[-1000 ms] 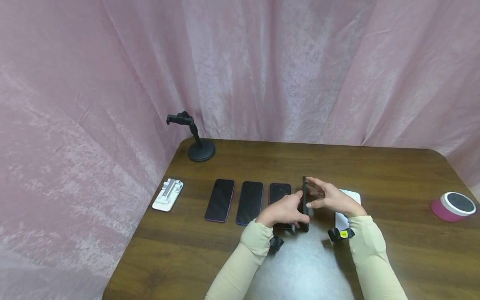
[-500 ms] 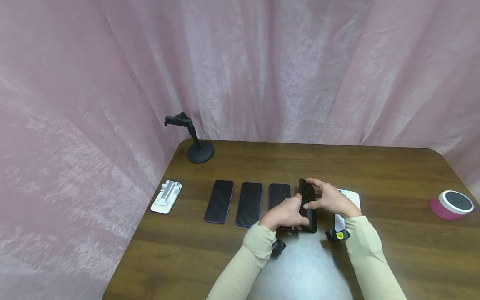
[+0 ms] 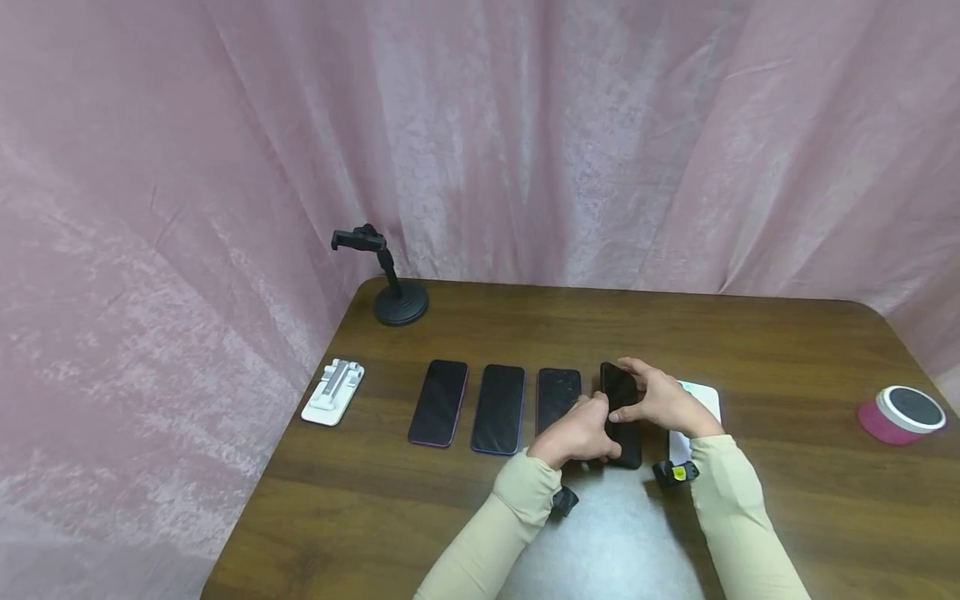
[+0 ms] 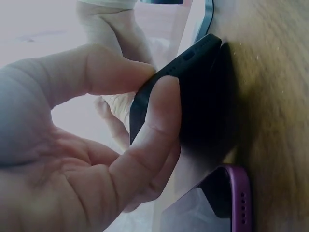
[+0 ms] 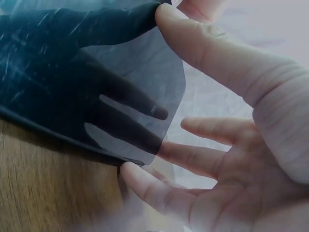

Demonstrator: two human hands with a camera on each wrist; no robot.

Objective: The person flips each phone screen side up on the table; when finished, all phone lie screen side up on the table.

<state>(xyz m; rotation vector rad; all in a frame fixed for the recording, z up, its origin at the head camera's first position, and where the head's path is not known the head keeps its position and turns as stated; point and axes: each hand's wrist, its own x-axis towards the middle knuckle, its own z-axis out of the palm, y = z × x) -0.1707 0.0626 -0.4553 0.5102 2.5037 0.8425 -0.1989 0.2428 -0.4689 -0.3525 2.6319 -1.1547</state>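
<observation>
A black smartphone (image 3: 628, 448) stands tilted above the table in the head view, its dark screen facing up. My left hand (image 3: 576, 432) pinches it between thumb and fingers near its port end, as the left wrist view shows on the phone's edge (image 4: 205, 92). On the other side my right hand (image 3: 663, 403) grips it, thumb and a fingertip at two corners of the glossy screen (image 5: 58, 72). Just left lies another phone (image 3: 558, 390) with a purple frame (image 4: 240, 198), partly covered by my left hand. Part of a white flat object (image 3: 703, 392) shows beneath my right wrist.
Two more dark-screened phones (image 3: 498, 408) (image 3: 439, 403) lie in the row to the left. Beyond them is a white folding stand (image 3: 333, 393). A black phone holder (image 3: 401, 302) stands at the back left corner. A pink-and-white round jar (image 3: 900, 414) sits far right on the wooden table (image 3: 750, 333).
The phone between my hands has turned from standing on edge to leaning flatter, its screen coming into view. Both hands have stayed on it and shifted only slightly.
</observation>
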